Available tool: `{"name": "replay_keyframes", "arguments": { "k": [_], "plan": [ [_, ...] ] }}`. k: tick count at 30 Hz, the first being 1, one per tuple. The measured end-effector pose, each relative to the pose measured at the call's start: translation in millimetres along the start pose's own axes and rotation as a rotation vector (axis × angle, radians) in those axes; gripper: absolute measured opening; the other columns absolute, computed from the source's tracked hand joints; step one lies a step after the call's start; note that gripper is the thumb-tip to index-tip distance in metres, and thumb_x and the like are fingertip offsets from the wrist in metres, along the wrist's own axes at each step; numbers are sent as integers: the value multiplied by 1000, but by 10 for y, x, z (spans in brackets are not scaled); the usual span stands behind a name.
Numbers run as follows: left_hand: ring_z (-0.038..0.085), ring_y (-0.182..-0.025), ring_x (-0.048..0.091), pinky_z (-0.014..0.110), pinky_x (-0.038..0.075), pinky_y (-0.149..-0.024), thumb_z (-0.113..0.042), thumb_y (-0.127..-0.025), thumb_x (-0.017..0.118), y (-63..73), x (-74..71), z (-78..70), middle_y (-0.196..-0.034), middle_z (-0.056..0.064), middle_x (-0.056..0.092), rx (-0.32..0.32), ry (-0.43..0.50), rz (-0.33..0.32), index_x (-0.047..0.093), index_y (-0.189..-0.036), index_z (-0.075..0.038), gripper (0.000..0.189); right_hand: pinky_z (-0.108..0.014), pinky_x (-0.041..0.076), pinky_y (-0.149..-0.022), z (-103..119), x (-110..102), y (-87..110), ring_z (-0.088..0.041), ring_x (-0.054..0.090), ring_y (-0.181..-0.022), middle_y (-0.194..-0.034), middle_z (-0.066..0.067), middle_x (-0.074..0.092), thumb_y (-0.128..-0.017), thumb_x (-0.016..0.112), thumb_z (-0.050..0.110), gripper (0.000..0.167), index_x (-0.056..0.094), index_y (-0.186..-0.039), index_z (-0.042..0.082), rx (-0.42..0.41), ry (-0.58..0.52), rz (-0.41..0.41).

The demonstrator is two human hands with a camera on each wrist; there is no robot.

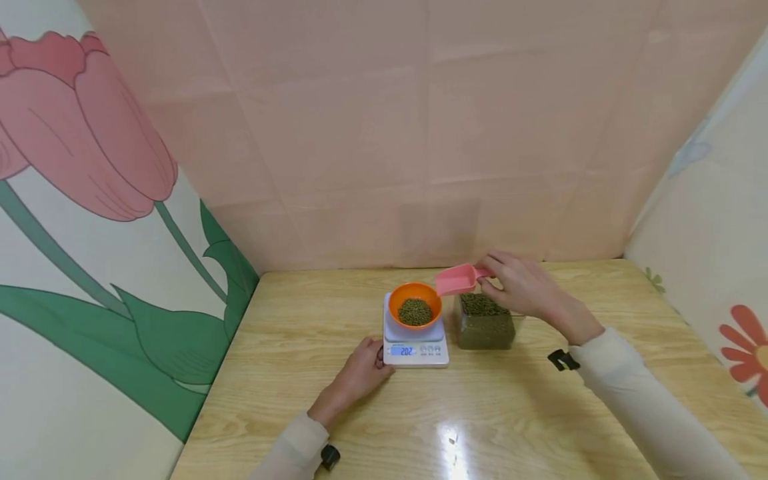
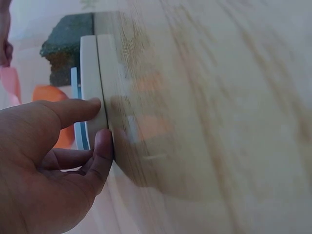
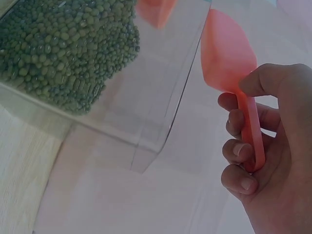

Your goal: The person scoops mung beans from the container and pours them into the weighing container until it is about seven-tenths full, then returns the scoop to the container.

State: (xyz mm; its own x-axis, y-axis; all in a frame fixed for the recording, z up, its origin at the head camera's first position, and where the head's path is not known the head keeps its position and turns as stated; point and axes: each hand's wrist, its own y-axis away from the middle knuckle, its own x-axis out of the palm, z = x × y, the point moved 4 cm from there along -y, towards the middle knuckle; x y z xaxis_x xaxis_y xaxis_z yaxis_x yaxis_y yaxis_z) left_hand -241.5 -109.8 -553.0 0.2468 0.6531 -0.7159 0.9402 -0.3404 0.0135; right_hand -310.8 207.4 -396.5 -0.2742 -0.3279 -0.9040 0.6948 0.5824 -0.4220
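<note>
A pink scoop [image 1: 457,279] is held by its handle in my right hand [image 1: 521,283], above and left of a clear box [image 1: 487,333] of green mung beans [image 3: 68,48]. The scoop's bowl looks empty in the head view and its lip is close to the rim of an orange bowl [image 1: 436,299]. Mung beans [image 1: 415,312] cover the bottom of that bowl, which sits on a white kitchen scale [image 1: 416,362] reading 202. My left hand [image 1: 363,368] holds the scale's front left corner, with thumb [image 2: 87,108] and curled fingers against its edge.
The wooden table [image 1: 300,333] ends at a pinkish covered wall [image 1: 360,220] behind the scale. Painted walls with flowers stand on the left and right. Black clips [image 1: 564,360] hang by both sleeves.
</note>
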Motion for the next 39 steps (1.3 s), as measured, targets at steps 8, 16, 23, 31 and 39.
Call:
{"name": "replay_keyframes", "arguments": {
  "k": [8, 16, 23, 31, 39],
  "plan": [
    [13, -87, 44, 21, 37, -67, -15, -99, 76, 12, -10, -14, -96, 4, 51, 4, 10, 5, 69, -132, -5, 35, -33, 47, -63, -69, -83, 92, -14, 57, -77, -102, -5, 70, -93, 73, 13, 23, 72, -115, 7, 40, -11, 13],
    [13, -87, 44, 20, 38, -67, -15, -99, 76, 11, -11, -19, -97, 4, 51, 6, 8, 5, 68, -133, -5, 36, -33, 47, -62, -135, -143, 179, -13, 57, -76, -101, -5, 70, -91, 75, 14, 24, 73, -114, 7, 15, 15, -31],
    [13, -87, 45, 20, 38, -67, -15, -99, 76, 13, -10, -13, -97, 4, 51, 5, 18, 6, 68, -134, -5, 37, -36, 48, -61, -183, -183, 250, -14, 57, -74, -97, -5, 69, -88, 78, 12, 24, 73, -111, 6, -16, 40, -71],
    [13, -88, 44, 21, 38, -68, -15, -99, 76, 14, -13, -18, -97, 4, 51, 2, 13, 6, 68, -133, -5, 36, -37, 48, -61, -254, -212, 317, -15, 57, -74, -96, -5, 68, -88, 78, 11, 24, 73, -111, 6, 13, 52, -56],
    [13, -87, 44, 21, 38, -67, -15, -99, 76, 21, -33, -32, -96, 5, 52, 1, 18, 7, 69, -133, -5, 36, -44, 54, -68, -319, -255, 370, -21, 64, -81, -98, -6, 69, -89, 78, 14, 24, 72, -111, 5, 46, 64, -15]
  ]
}}
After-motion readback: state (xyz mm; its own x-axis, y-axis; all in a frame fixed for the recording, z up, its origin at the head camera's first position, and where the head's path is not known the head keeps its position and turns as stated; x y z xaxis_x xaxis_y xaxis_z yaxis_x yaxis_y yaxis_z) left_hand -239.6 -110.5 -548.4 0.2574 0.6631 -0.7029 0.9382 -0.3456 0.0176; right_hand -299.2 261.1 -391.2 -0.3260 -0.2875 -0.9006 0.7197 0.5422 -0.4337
